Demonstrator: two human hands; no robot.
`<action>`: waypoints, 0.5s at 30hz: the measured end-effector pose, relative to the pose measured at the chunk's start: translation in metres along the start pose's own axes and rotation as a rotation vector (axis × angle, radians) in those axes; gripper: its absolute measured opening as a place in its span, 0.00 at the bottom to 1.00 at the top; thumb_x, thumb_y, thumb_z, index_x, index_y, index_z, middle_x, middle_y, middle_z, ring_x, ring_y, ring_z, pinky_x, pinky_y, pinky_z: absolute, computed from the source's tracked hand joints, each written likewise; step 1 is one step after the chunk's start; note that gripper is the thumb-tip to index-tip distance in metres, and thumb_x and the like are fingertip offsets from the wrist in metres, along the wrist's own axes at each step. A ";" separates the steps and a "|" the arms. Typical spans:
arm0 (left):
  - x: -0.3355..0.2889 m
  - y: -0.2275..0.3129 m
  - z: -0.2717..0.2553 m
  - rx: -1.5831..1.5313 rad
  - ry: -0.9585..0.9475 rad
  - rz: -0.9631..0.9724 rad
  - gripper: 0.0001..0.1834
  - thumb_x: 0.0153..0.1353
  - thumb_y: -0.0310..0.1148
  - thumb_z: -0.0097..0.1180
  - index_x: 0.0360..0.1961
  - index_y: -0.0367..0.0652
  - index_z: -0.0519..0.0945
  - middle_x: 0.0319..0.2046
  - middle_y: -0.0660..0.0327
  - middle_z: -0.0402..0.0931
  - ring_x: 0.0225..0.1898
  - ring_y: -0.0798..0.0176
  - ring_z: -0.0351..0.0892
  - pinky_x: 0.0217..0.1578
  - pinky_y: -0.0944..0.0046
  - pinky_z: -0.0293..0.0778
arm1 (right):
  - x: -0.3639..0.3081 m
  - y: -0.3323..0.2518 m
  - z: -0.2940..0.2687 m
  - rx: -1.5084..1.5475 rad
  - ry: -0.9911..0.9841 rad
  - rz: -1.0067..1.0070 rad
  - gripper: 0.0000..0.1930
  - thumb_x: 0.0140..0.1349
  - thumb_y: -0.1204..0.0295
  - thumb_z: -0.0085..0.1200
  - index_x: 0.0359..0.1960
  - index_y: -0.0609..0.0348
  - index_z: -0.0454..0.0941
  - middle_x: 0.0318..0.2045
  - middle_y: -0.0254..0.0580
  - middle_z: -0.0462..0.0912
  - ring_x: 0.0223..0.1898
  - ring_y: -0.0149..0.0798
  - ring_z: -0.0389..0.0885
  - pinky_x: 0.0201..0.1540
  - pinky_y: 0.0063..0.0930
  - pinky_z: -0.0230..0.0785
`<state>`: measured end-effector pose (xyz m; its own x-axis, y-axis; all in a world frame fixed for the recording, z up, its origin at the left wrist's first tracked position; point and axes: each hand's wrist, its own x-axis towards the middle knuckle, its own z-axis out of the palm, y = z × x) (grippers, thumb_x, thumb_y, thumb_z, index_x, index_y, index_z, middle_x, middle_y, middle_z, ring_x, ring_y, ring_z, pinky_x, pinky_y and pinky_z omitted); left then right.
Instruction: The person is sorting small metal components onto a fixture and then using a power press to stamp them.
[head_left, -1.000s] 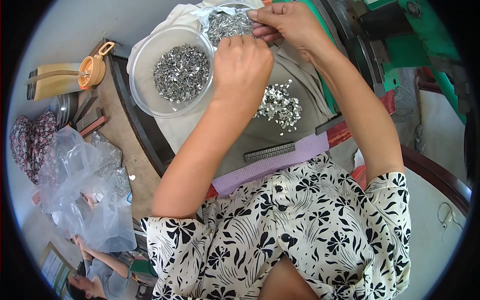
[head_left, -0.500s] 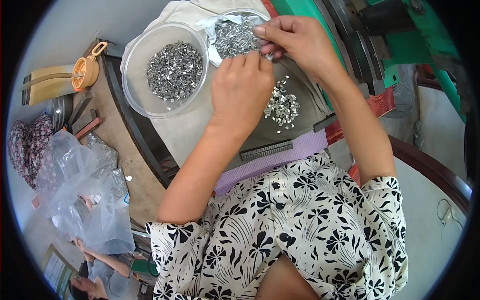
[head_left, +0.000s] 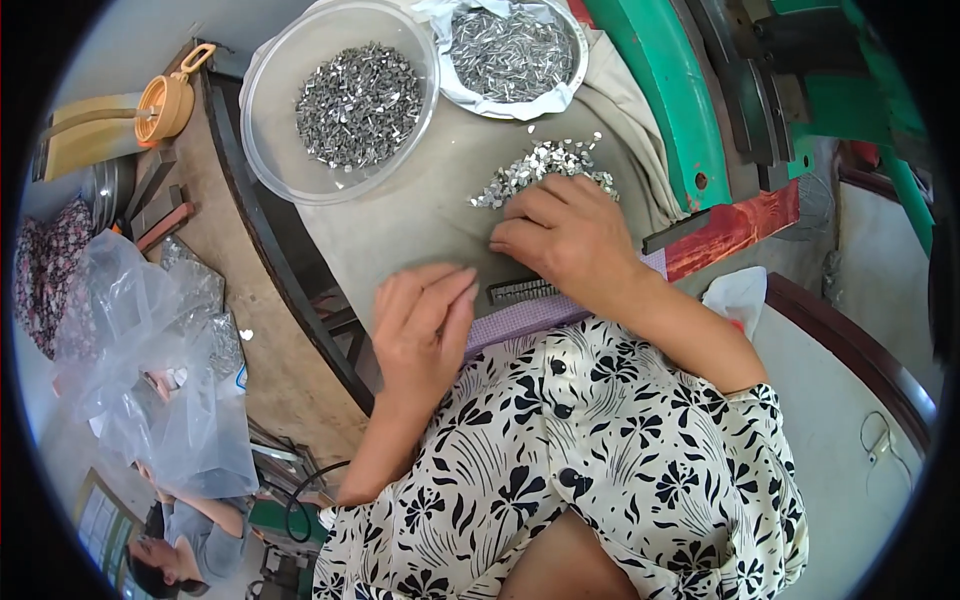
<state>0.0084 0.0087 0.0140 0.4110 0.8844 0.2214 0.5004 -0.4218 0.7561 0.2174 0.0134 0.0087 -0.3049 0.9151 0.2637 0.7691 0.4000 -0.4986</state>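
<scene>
Clear round tub (head_left: 266,125), upper left, containing small dark-grey metal pieces (head_left: 360,105); beside it, a white-lined bowl (head_left: 548,104) of slender silvery pins (head_left: 510,55). Shiny chips (head_left: 530,172) lie heaped on the grey-beige cloth (head_left: 345,255) below the bowl. The hands are apart: the right hand (head_left: 575,240) curls at the heap's near edge, the left hand (head_left: 415,320) is over the cloth; whether either grips a piece cannot be told. A green machine (head_left: 650,90) stands at right; a seated co-worker (head_left: 205,530) appears lower left.
</scene>
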 end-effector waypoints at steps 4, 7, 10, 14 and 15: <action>-0.023 -0.001 0.007 0.051 -0.052 -0.071 0.15 0.49 0.24 0.69 0.41 0.42 0.84 0.42 0.61 0.81 0.45 0.57 0.79 0.47 0.59 0.68 | -0.006 0.003 0.003 0.004 0.025 0.037 0.08 0.47 0.67 0.69 0.29 0.49 0.84 0.33 0.27 0.80 0.39 0.38 0.76 0.38 0.34 0.64; -0.031 -0.001 0.014 0.046 -0.030 -0.079 0.16 0.48 0.26 0.70 0.40 0.44 0.85 0.45 0.63 0.81 0.49 0.55 0.78 0.51 0.58 0.66 | -0.012 -0.002 0.002 0.027 0.046 0.051 0.08 0.47 0.66 0.70 0.29 0.49 0.85 0.33 0.26 0.79 0.42 0.38 0.75 0.45 0.37 0.60; -0.035 -0.001 0.018 0.064 -0.024 -0.078 0.15 0.46 0.26 0.71 0.39 0.44 0.86 0.45 0.62 0.81 0.50 0.54 0.78 0.52 0.57 0.66 | -0.016 -0.007 0.000 0.060 0.030 0.132 0.08 0.48 0.65 0.69 0.29 0.48 0.86 0.34 0.25 0.79 0.45 0.39 0.73 0.51 0.39 0.56; -0.036 -0.002 0.020 0.065 -0.021 -0.094 0.16 0.45 0.27 0.72 0.39 0.44 0.87 0.45 0.61 0.82 0.51 0.53 0.77 0.53 0.57 0.66 | -0.020 -0.011 -0.001 0.195 -0.054 0.249 0.06 0.51 0.64 0.69 0.29 0.48 0.87 0.35 0.22 0.80 0.50 0.40 0.68 0.56 0.42 0.49; -0.036 -0.002 0.020 0.065 -0.006 -0.083 0.16 0.45 0.27 0.72 0.39 0.44 0.87 0.45 0.61 0.82 0.51 0.53 0.77 0.53 0.57 0.66 | -0.021 -0.012 -0.001 0.224 -0.058 0.266 0.06 0.51 0.64 0.69 0.29 0.48 0.87 0.36 0.22 0.80 0.50 0.40 0.68 0.56 0.43 0.49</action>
<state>0.0078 -0.0263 -0.0078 0.3709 0.9155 0.1556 0.5808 -0.3595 0.7303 0.2150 -0.0107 0.0097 -0.1465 0.9876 0.0563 0.6852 0.1424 -0.7143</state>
